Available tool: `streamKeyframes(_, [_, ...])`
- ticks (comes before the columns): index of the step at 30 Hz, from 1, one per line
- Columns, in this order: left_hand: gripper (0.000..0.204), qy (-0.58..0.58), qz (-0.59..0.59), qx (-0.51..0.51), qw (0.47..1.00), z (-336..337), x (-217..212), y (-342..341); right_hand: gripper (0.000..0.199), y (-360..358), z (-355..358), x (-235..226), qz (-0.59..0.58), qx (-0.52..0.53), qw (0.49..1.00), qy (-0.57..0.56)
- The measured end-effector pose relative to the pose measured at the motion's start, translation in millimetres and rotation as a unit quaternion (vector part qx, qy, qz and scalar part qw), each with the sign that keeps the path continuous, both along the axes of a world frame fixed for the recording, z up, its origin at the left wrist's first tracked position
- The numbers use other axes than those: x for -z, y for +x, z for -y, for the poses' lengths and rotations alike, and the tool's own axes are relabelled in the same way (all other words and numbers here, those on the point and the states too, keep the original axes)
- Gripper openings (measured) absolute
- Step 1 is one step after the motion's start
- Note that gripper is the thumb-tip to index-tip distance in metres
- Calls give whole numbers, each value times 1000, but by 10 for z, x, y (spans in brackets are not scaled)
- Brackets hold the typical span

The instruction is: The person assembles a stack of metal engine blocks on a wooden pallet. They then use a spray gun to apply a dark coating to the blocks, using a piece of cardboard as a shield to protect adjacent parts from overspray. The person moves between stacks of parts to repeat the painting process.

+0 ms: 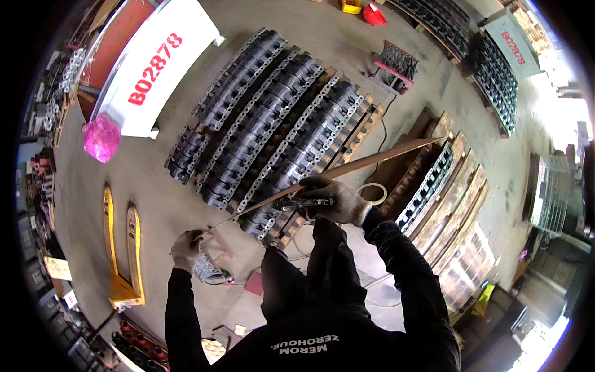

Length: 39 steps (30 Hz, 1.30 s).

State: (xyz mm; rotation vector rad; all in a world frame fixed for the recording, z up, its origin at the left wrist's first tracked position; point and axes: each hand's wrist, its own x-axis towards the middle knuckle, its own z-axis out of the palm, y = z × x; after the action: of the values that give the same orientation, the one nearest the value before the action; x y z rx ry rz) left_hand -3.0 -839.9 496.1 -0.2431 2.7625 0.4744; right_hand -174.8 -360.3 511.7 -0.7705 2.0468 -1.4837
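Note:
A long brown strip [384, 152] slants across in front of me, thin at the left and wider at the far right. My left hand [185, 250], in a light work glove, is closed at its thin left end. My right hand [339, 199], gloved in grey with dark fingers, is closed around a dark hand tool [308, 203] whose kind I cannot make out. Its upper fingers overlap the strip. Beneath and beyond lie rows of black metal track-like parts [296, 149] on a wooden pallet [348, 147].
Left stand a yellow pallet jack [134, 254] and a white panel [176, 59] with a pink bundle [102, 137]. At right are stacked wooden pallets [455, 204] with another metal row [427, 186]. A cable [383, 127] crosses the floor; a small stand [214, 266] sits near my left hand.

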Motion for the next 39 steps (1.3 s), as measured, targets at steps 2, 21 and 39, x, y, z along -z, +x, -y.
streamKeyframes(2, [20,-18,47,-25,998,-34,146,35,50,-42,-39,6,17,5,1000,-12])
streamKeyframes(21, [36,63,19,-107,992,-509,3268,-948,33,528,-1174,1846,163,429,874,158])
streamKeyframes(39, [32,-98,140,-159,972,-257,4326,-1423,29,175,-1439,2823,357,427,824,103])
